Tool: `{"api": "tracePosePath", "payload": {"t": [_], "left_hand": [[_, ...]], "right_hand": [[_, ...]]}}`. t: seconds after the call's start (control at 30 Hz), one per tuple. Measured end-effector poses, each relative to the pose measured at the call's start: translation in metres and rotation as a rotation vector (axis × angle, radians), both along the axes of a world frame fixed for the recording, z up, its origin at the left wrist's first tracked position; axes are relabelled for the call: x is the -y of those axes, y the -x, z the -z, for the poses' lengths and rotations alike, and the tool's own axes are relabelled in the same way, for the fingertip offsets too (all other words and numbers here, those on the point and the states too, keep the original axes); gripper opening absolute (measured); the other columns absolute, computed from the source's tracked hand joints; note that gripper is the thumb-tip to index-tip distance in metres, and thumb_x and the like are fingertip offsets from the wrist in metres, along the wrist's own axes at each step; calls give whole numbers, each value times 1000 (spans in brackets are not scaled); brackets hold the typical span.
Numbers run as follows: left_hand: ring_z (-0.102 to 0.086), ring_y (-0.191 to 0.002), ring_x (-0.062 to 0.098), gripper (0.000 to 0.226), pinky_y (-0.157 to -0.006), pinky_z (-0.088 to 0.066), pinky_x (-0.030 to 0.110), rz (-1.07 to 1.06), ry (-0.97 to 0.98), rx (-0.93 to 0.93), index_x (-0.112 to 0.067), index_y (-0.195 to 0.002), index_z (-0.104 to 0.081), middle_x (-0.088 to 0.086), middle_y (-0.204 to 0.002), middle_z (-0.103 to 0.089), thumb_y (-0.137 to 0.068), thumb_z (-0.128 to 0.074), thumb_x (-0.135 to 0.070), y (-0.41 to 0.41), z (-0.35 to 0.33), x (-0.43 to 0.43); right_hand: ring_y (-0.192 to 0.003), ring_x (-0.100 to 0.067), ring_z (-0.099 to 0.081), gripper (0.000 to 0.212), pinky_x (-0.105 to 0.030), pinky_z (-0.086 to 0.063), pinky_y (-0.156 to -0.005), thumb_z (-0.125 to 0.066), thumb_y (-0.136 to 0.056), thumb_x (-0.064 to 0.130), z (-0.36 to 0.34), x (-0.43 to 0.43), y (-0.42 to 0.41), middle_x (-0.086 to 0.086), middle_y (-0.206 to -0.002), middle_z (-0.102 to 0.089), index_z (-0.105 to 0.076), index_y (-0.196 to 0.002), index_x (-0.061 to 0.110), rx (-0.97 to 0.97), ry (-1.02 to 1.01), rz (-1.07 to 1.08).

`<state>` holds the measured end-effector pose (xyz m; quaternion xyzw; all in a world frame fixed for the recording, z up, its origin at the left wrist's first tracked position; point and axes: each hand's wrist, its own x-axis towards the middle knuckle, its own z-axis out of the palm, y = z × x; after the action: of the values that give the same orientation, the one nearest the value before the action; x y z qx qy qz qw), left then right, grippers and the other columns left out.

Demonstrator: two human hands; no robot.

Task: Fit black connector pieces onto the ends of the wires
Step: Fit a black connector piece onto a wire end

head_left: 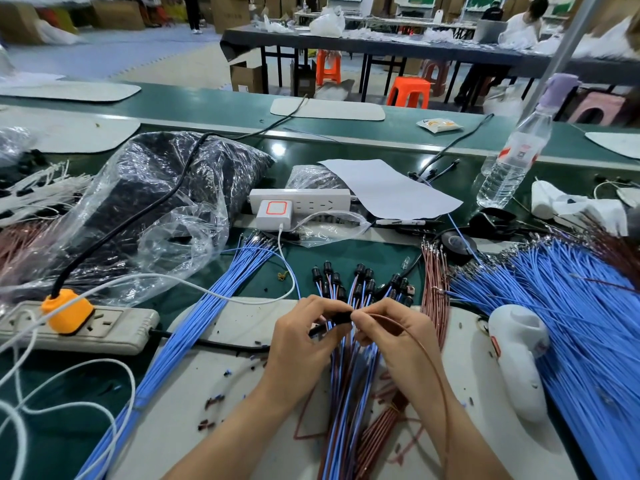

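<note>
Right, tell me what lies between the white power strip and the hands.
Head view: a fan of wires tipped with black connectors lies on the green bench top between the white power strip, the left hand and the right hand.

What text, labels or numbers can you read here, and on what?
No text here is legible.
Water bottle label: red and white print, too blurred to read.
Snack packet on the green belt: print too blurred to read.
Pen: markings too small to read.
White charger: an orange square outline only, no words.
</note>
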<state>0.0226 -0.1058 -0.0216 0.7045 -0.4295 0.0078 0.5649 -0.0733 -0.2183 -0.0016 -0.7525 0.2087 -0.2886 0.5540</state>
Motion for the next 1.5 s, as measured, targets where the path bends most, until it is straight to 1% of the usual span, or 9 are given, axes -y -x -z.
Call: {"api": "tracePosePath", "payload": {"t": [0.13,0.33,0.5,0.67,1.03,1.17,1.27,1.4,1.5], "left_hand": [[-63,-85,7,23,-75,-43,13,-40,15,-5,-18,-95,-69,-10,-88,-68,-77,-76,-5,-1,0,1],[-61,-88,7,25,-77,-48,21,16,-6,55,-21,-96,-69,-12,-91,-67,-76,-73,-7,-1,1,0],[-62,-86,5,22,-77,-44,12,3,20,9,-19,-97,-69,-11,-90,-69,-79,-75,-9,-4,-1,1],[-60,-87,3,26,-77,-43,11,-55,14,14,-21,-97,-69,-12,-90,-68,-77,-75,-5,-5,-2,0],[-62,-94,9,28,-82,-51,28,2,-3,40,-18,-103,-71,-9,-97,-69,-79,-74,-4,-4,-1,-1],[-62,-91,14,26,-81,-51,32,60,-16,80,-15,-103,-72,-9,-95,-68,-78,-70,-9,0,0,0],[-62,-90,9,25,-80,-50,26,91,4,64,-17,-103,-71,-10,-95,-67,-80,-70,-9,0,-2,-1],[-61,-89,1,26,-79,-45,12,-8,22,42,-14,-102,-70,-7,-94,-68,-79,-72,-1,-3,-4,-1],[-61,-88,2,28,-79,-45,12,-50,19,40,-14,-102,-70,-6,-93,-68,-79,-72,1,-5,-4,-1]], "right_hand": [[-57,-15,-64,8,-24,-54,-60,-73,-80,9,-2,4,1,-7,-61,-67,-69,-73,10,50,-180,-4],[-49,-7,-58,19,-15,-47,-53,-71,-82,7,-1,4,0,-2,-52,-62,-61,-67,3,4,-125,-72],[-48,-14,-57,33,-22,-48,-50,-73,-70,28,-4,7,1,-6,-54,-59,-60,-73,-2,44,-267,-98],[-46,-11,-53,29,-16,-46,-53,-63,-82,31,-4,12,5,-3,-49,-55,-55,-59,15,200,-187,12],[-46,-11,-51,31,-20,-44,-51,-66,-88,14,3,20,3,-2,-47,-53,-56,-58,12,79,-106,-51],[-46,-14,-47,29,-23,-40,-49,-66,-80,28,4,12,1,0,-48,-52,-57,-61,8,41,-116,-143],[-47,-17,-47,34,-24,-41,-49,-65,-77,35,2,10,1,-2,-49,-52,-56,-63,6,47,-168,-176],[-41,-11,-44,44,-17,-42,-51,-66,-86,43,-3,15,7,2,-43,-47,-52,-50,23,93,-146,-84],[-42,-12,-38,51,-16,-39,-53,-60,-92,34,-4,17,8,4,-43,-41,-45,-45,22,169,-137,1]]}}
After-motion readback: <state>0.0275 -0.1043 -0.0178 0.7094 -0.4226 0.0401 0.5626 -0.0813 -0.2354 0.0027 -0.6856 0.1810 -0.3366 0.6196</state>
